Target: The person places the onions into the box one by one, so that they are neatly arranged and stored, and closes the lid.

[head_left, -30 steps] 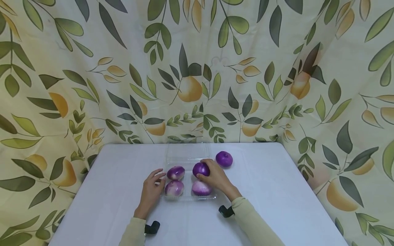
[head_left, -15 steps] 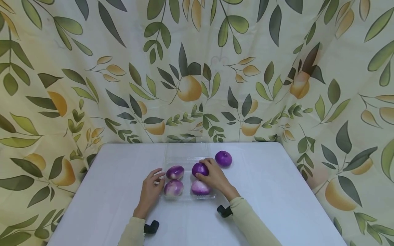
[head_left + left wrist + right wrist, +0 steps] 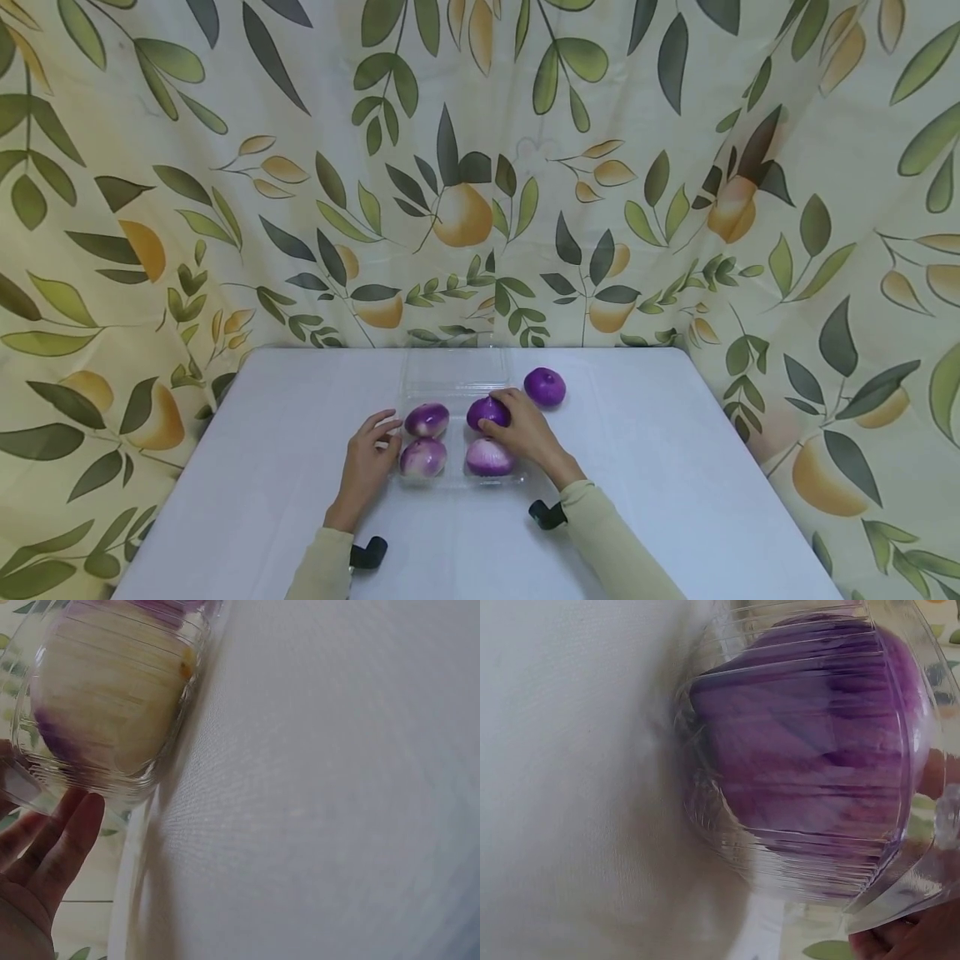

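A clear plastic clamshell container (image 3: 457, 482) lies with its lid folded back. In its left half sit two purple onions, the rear onion (image 3: 427, 420) darker than the front onion (image 3: 423, 457). A pale purple onion (image 3: 490, 457) fills the front right spot. My right hand (image 3: 528, 433) grips a dark purple onion (image 3: 486, 412) in the rear right spot, thumb and fingers on its near and far sides. My left hand (image 3: 366, 462) pinches the container's left rim, its fingertips (image 3: 86, 814) against the outer wall in the left wrist view.
Another dark purple onion (image 3: 545, 387) rests on the white-covered table (image 3: 637, 467), right of the transparent lid (image 3: 456, 371). A leaf-and-fruit patterned curtain (image 3: 465, 292) hangs behind. Black wrist mounts (image 3: 369, 553) project from the sleeves.
My right thumb and the onion under it have shifted very slightly. My left hand stays at the container's left rim, and the other onions have not moved.
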### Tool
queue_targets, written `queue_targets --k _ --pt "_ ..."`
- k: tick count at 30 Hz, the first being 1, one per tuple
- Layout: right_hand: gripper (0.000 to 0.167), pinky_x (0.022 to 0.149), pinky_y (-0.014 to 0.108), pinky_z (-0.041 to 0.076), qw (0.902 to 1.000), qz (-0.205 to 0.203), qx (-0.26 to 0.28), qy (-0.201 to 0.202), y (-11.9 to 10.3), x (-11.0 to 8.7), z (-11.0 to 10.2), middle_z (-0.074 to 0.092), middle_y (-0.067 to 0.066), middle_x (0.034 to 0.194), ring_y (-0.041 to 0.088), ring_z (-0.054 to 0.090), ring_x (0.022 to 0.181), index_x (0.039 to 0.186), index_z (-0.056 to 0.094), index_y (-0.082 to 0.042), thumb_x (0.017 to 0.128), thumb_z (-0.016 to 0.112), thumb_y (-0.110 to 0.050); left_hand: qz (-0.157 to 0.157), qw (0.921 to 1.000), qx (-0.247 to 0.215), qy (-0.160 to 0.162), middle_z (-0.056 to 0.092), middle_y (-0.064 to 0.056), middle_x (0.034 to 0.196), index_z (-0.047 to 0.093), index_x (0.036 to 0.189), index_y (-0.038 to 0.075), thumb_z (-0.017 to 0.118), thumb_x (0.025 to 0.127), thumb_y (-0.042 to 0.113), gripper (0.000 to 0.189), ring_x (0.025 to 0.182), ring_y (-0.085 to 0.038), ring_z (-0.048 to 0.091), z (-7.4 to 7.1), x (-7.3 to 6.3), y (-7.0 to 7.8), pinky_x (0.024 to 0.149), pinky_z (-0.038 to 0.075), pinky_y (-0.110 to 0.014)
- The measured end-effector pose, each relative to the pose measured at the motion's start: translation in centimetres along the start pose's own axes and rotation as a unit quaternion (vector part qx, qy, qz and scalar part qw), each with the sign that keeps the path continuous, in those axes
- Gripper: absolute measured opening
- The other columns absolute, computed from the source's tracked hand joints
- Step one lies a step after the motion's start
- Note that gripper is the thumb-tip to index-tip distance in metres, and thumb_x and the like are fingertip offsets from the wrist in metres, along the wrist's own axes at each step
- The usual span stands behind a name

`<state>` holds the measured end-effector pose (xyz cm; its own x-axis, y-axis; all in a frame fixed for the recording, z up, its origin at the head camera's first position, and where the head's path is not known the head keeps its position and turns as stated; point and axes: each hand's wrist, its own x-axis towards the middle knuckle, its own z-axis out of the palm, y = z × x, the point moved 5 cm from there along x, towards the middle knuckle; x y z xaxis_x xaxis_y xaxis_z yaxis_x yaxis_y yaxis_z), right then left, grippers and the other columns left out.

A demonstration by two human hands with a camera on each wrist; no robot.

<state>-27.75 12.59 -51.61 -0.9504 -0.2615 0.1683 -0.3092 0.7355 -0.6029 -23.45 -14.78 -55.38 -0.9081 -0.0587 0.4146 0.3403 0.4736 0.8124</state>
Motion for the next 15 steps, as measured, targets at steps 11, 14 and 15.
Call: queue_targets --k 11,14,15 --pt "0.059 0.107 0.048 0.047 0.9999 -0.011 -0.009 -0.01 0.0 0.12 0.07 0.057 0.014 0.137 0.032 0.054 0.127 0.137 0.055 -0.008 0.089 0.07 -0.038 0.001 1.0 0.006 0.005 0.064 -0.011 0.128 0.073 0.107 0.0 0.067 0.085 -0.003 0.023 0.081 -0.017 0.069 -0.06 0.04 0.1 0.064 0.058 -0.018" --pt "0.06 0.11 0.048 0.044 0.9997 -0.022 -0.011 -0.009 0.01 0.08 -0.02 0.057 0.014 0.137 0.032 0.053 0.129 0.138 0.054 -0.007 0.089 0.069 -0.038 0.002 1.0 0.007 0.004 0.064 -0.011 0.128 0.073 0.107 0.0 0.067 0.085 -0.002 0.022 0.081 -0.016 0.069 -0.08 0.0 0.13 0.065 0.058 -0.018" --pt "0.06 0.111 0.047 0.043 0.9996 -0.025 -0.011 -0.008 0.02 0.06 -0.07 0.057 0.014 0.138 0.032 0.052 0.13 0.138 0.053 -0.007 0.089 0.07 -0.037 0.002 1.0 0.007 0.003 0.064 -0.012 0.128 0.073 0.107 0.0 0.067 0.086 -0.001 0.022 0.081 -0.015 0.069 -0.07 -0.02 0.13 0.065 0.058 -0.019"
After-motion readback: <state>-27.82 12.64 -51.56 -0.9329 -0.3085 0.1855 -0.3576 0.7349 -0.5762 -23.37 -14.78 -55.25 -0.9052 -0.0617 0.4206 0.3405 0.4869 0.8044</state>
